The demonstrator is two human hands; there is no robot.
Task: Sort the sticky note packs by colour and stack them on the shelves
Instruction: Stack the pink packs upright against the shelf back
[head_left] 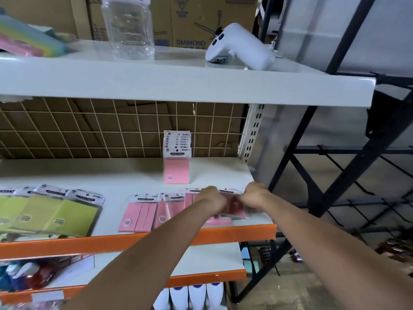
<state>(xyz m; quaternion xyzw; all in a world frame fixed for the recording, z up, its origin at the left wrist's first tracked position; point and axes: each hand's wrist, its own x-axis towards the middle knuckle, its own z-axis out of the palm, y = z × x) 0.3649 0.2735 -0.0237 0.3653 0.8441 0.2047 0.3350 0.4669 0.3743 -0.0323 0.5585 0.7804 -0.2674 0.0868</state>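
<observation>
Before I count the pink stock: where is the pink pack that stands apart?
In the head view, the lone pink pack leans against the wire grid at the back of the middle shelf, behind the front pink row.

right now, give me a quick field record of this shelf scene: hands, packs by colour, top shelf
left hand: on the pink packs at the shelf's right end
right hand: on the same packs, grip blurred
pink packs: in a row right of centre
upright pink pack: leaning on the wire grid
green packs: overlapping, left side
top shelf: clear jar, white controller
</observation>
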